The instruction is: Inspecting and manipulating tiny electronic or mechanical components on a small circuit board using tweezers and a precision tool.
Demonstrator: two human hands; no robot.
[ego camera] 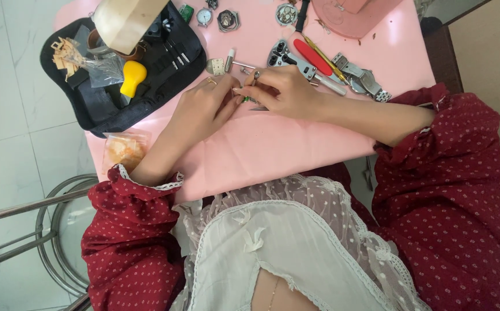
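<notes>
Pink table [273, 144], white tiled floor [8, 103]

I saw dark red sleeves [434, 190] dotted with small white spots, the left cuff [146, 179] edged in white lace. A white lace-trimmed front panel [273, 253] carried tiny bows. A gold ring [212, 81] sat on the left hand [201, 109], a dark ring [256, 74] on the right hand [281, 92].

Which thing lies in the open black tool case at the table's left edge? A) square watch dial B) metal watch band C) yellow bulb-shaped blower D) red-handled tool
C: the yellow bulb-shaped blower lies inside the black tool case, while the red-handled tool, the metal watch band and the square watch dial all lie out on the pink table.
</notes>
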